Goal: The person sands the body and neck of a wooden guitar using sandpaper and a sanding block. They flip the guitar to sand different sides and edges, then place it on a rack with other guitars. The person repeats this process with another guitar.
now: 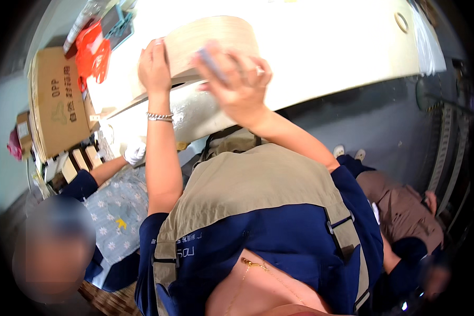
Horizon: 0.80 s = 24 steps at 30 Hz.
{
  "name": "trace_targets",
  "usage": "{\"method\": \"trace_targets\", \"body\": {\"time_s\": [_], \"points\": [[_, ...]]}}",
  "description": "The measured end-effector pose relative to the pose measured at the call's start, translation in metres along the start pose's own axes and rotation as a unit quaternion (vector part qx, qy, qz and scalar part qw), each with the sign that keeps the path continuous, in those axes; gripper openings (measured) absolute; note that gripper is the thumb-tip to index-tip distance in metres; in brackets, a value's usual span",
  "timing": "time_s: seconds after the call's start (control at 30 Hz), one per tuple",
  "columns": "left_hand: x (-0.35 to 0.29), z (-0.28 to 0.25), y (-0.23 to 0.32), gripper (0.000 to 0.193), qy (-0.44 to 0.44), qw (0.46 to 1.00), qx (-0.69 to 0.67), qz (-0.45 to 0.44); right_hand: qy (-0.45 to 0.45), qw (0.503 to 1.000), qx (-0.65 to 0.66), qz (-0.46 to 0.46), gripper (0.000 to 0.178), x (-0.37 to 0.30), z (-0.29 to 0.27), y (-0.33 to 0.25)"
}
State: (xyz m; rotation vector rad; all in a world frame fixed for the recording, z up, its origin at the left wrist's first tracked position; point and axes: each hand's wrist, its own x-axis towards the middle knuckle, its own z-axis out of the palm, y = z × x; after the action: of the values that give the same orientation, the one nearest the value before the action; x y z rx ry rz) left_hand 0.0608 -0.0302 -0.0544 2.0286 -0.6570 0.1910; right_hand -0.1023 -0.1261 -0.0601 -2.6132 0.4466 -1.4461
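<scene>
A pale wood-grain piece [216, 32] with a rounded far edge stands on the white table in front of me. My left hand [155, 67] is closed on its left side, thumb and fingers pressed to the edge. Over its near right part is my right hand [239, 79], blurred by motion. Its fingers are bent round a small grey-blue block [212, 64], whose kind I cannot make out. Whether the block touches the wood-grain surface cannot be told.
A roll of tape [401, 22] lies at the table's far right, near clear plastic sheeting [429, 45]. To the left are a red plastic bag [92, 52] and a large cardboard box [55, 108]. A co-worker's gloved hand [135, 151] is at left; another person [400, 210] stands at right.
</scene>
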Motion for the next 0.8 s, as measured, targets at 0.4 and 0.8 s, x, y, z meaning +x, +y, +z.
{"method": "trace_targets", "body": {"time_s": [0.4,0.8], "points": [[-0.012,0.006,0.022,0.034,-0.054,0.997,-0.020,-0.042,0.035,0.928,0.255,0.270,0.056,-0.049,0.010,0.003],[-0.005,0.010,0.010,0.034,-0.068,0.994,-0.063,-0.057,-0.056,0.968,0.143,0.197,0.047,-0.035,0.021,-0.001]]}}
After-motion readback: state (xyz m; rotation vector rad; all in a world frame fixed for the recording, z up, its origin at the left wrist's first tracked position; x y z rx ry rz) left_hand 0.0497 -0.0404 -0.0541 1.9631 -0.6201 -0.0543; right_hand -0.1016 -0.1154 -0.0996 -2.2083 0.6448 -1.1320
